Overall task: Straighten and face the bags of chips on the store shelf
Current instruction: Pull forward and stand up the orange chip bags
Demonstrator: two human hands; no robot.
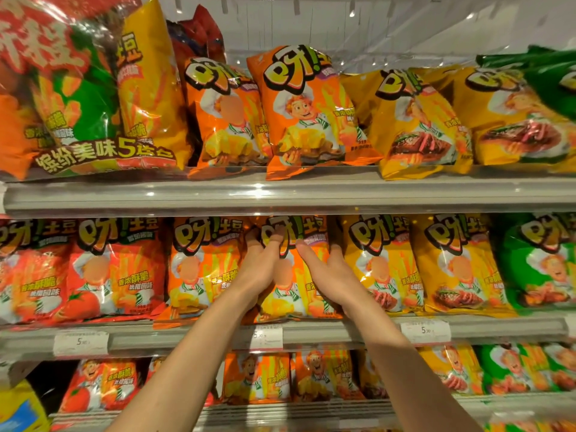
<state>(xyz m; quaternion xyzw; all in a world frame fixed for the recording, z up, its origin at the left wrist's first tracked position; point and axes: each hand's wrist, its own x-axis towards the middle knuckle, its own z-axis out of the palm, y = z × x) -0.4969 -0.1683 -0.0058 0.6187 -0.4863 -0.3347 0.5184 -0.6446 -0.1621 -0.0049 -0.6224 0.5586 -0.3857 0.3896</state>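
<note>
Head view is showing both hands reaching up to an orange chip bag (291,275) standing on the middle shelf (343,333). The left hand (260,266) is holding its left edge, fingers bent around it. The right hand (327,272) is holding its right edge, thumb lying on the front. Other bags are squeezing in tight on both sides, touching it. The bags are looking shiny, puffy and crinkly. White price tags (425,332) are sticking to the grey shelf lip.

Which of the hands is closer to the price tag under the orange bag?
Left. The left hand sits nearly above the price tag; the right hand is up and off to its right.
</note>
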